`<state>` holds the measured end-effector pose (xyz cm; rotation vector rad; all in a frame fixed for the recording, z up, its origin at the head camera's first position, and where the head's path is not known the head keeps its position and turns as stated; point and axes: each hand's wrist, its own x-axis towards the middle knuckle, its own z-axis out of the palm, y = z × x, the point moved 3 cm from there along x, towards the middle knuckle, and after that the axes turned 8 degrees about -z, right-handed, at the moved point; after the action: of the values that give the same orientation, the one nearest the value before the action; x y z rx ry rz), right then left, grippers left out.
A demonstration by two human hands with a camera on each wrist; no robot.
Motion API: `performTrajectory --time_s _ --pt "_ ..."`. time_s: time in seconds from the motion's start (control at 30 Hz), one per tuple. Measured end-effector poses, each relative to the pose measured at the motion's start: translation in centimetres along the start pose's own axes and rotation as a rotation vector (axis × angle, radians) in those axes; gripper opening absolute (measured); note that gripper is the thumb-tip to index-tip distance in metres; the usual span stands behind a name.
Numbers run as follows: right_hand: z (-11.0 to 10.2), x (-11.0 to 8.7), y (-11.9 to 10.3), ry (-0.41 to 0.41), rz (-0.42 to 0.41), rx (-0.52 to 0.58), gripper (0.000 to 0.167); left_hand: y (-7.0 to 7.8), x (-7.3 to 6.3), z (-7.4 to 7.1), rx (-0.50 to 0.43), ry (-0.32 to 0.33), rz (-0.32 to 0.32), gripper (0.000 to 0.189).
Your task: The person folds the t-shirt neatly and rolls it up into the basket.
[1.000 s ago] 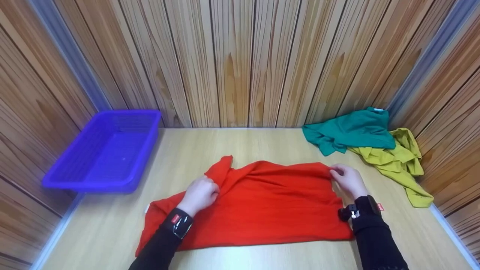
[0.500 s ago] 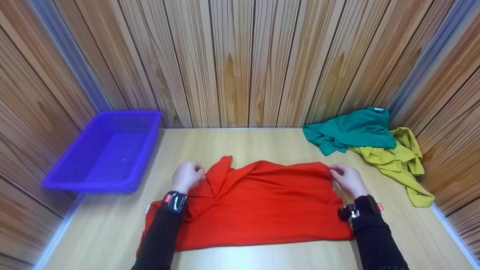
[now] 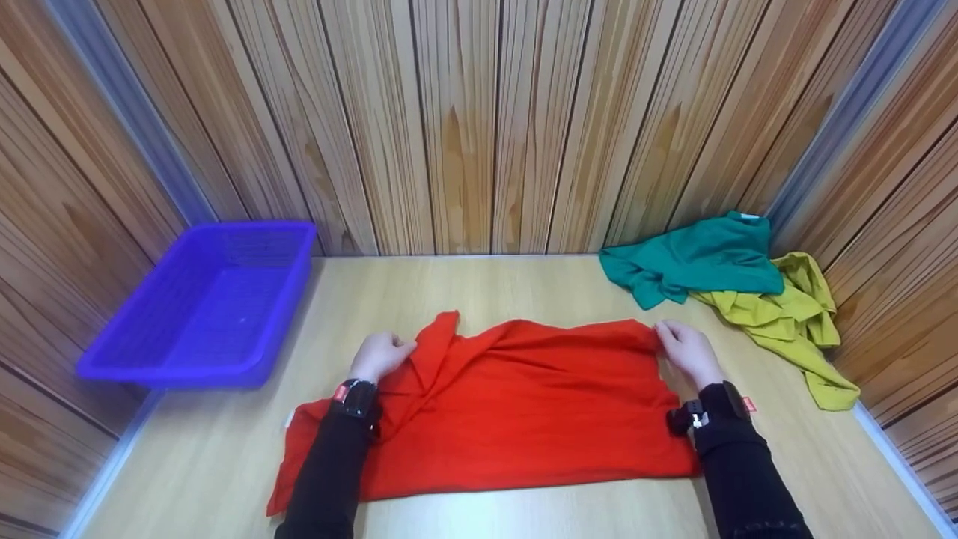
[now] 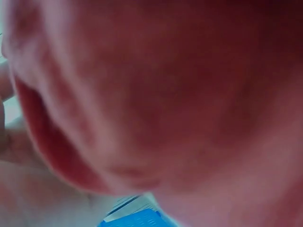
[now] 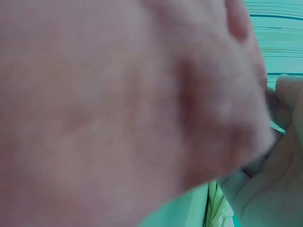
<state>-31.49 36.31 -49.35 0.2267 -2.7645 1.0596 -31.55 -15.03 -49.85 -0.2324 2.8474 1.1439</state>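
Observation:
A red shirt (image 3: 539, 412) lies folded lengthwise across the table, creased at the upper left, where a pointed flap sticks up. Its white label peeks out at the left end. My left hand (image 3: 378, 358) pinches the shirt's far edge beside that flap, the forearm crossing over the cloth. At the far right corner my right hand (image 3: 690, 353) grips the shirt between thumb and fingers. Blurred pinkish surfaces fill most of both wrist views, with part of a hand showing at the side of each, so the fingertips are hidden there.
A purple plastic basket (image 3: 258, 359) stands at the left against the wall. A crumpled green garment (image 3: 703, 258) lies at the back right, partly over a yellow one (image 3: 801, 318). Wood-patterned walls enclose the table (image 3: 479, 288) at the back and both sides.
My left hand has left the middle of the shirt, moved left and away to its far edge, and taken hold there. The right hand keeps its grip on the corner.

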Motion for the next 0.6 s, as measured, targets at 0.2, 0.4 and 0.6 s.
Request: performTrajectory --time_s 0.2,0.4,0.6 --pt "-0.4 1.6 -0.6 -0.031 0.032 0.082 0.038 0.2 0.0 -0.3 -0.009 0.057 0.066 0.017" --pt "-0.9 3.0 -1.5 -0.085 -0.004 0.019 0.027 0.2 0.0 -0.2 -0.008 0.064 0.068 0.018" --pt "-1.4 3.7 -2.4 -0.223 0.000 -0.072 0.032 0.1 0.0 -0.2 -0.006 0.073 0.066 0.018"
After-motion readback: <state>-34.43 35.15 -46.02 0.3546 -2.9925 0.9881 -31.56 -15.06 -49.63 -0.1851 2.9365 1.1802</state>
